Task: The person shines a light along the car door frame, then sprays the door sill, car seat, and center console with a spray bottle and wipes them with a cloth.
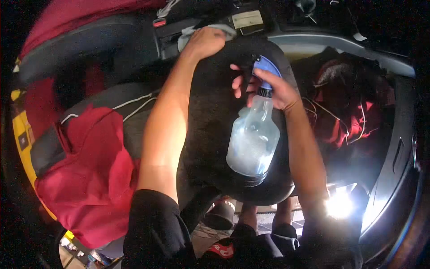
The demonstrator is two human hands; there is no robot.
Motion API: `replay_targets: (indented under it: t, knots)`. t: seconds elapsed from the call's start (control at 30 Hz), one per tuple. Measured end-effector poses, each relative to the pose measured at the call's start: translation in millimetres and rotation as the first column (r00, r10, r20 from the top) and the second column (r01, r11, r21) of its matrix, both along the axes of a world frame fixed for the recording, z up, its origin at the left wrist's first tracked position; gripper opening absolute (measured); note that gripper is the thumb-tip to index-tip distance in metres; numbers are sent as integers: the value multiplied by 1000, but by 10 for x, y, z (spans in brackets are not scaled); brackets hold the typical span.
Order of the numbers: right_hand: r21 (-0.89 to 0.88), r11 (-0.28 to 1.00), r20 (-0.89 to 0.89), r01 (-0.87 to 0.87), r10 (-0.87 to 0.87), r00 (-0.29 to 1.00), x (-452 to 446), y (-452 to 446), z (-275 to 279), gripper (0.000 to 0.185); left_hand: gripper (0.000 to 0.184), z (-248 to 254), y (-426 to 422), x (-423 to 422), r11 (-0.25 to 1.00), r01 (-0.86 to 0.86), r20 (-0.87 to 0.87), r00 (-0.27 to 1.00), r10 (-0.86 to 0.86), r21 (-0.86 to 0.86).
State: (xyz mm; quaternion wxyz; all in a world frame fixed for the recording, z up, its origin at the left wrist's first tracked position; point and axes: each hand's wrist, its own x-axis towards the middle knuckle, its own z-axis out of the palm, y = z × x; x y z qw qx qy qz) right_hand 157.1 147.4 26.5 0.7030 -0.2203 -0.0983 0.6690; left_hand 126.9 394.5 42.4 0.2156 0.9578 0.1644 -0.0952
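Note:
My left hand [207,42] is stretched forward, its fingers closed on a pale grey cloth [187,39] pressed against the dark surface at the far side of the car seat [208,112]. My right hand [280,89] grips a spray bottle [253,141] around its blue-and-black trigger head, the thumb lying over the blue part and some fingers apart from the trigger. The bottle is translucent, holds cloudy liquid and hangs slightly tilted above the seat.
A red cloth [96,175] drapes over the left side. A red seat-belt buckle [159,22] and a cream label [247,19] are at the back. Red fabric with pale cords [354,123] lies in the right footwell. A bright lamp [339,205] glares at lower right.

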Motion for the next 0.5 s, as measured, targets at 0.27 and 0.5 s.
replay_targets:
  t: [0.27,0.5]
  knots:
    - [-25,1000,2,2,-2,1000,9,-10,21,51,19,721,416,-400,872,-73,164,987,-8,484]
    - [-10,1000,66,-4,4,998,3,-2,51,65,31,-35,884,330,884,105,209,953,-221,456]
